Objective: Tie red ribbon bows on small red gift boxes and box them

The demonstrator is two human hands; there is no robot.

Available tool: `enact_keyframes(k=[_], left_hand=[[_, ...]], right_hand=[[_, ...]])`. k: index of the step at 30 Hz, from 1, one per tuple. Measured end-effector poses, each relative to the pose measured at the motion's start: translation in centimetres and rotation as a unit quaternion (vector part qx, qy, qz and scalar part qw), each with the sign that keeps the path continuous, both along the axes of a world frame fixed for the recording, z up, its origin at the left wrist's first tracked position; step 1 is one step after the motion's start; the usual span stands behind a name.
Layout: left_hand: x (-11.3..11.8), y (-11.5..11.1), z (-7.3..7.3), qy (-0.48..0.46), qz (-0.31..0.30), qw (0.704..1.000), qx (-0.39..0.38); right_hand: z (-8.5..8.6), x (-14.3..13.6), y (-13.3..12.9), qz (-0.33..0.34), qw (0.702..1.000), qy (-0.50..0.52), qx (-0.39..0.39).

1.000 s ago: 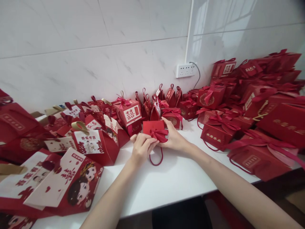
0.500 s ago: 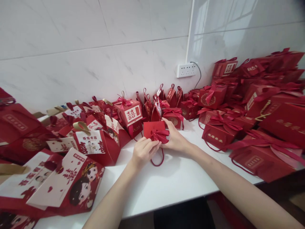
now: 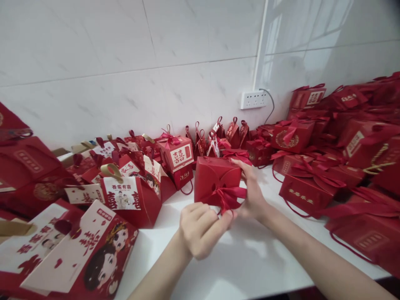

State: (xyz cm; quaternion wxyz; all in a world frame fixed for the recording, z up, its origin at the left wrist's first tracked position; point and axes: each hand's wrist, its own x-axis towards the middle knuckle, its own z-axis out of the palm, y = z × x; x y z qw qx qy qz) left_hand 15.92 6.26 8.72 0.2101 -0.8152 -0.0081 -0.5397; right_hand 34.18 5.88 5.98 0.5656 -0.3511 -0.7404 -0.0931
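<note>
A small red gift box (image 3: 215, 175) is tilted in front of me, its petal-like flaps facing me. My right hand (image 3: 251, 189) holds it by its right side, with fingers on the top edge. A red ribbon bow (image 3: 229, 195) lies across the lower part of the box. The fingers of my left hand (image 3: 203, 229) are closed, and its thumb and forefinger pinch the ribbon's end below the bow.
Many red and white gift boxes (image 3: 134, 200) crowd the left of the white table (image 3: 250, 266). More red ribboned boxes (image 3: 309, 187) are piled at the right. A socket strip (image 3: 253, 100) with a cable is on the tiled wall behind.
The box has come nearer and looks larger, with its flaps now showing more. My left hand has moved right and down with the ribbon. The view has shifted slightly.
</note>
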Motion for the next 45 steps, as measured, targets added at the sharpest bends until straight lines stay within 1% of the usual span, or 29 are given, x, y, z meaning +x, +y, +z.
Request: enact_keyframes(k=[6,10,14,20,26,33,36,45], left_hand=[[-0.38,-0.9,0.56,0.005,0.006,1.0,0.0],[-0.36,-0.88,0.64,0.017,0.016,1.0,-0.007],[-0.25,-0.74,0.63,0.006,0.012,1.0,-0.01],[-0.11,-0.6,0.67,0.005,0.015,1.0,-0.004],[-0.08,-0.63,0.49,-0.003,0.016,1.0,-0.009],[-0.17,-0.64,0.49,0.007,0.012,1.0,-0.017],[-0.1,-0.59,0.5,0.001,0.014,1.0,-0.017],[-0.16,-0.74,0.57,0.003,0.012,1.0,-0.016]], right_hand=[[0.47,-0.34,-0.59,-0.023,1.0,-0.002,0.015],[0.5,-0.25,-0.63,-0.035,0.999,-0.017,0.009],[0.6,-0.17,-0.66,-0.046,0.998,-0.03,0.011],[0.7,-0.23,-0.66,-0.029,0.999,-0.021,0.023],[0.54,-0.26,-0.64,-0.035,0.999,-0.018,0.001],[0.36,-0.21,-0.58,-0.015,1.0,-0.004,-0.01],[0.29,-0.11,-0.54,-0.02,1.0,-0.011,-0.01],[0.24,-0.19,-0.54,-0.009,1.0,-0.005,-0.01]])
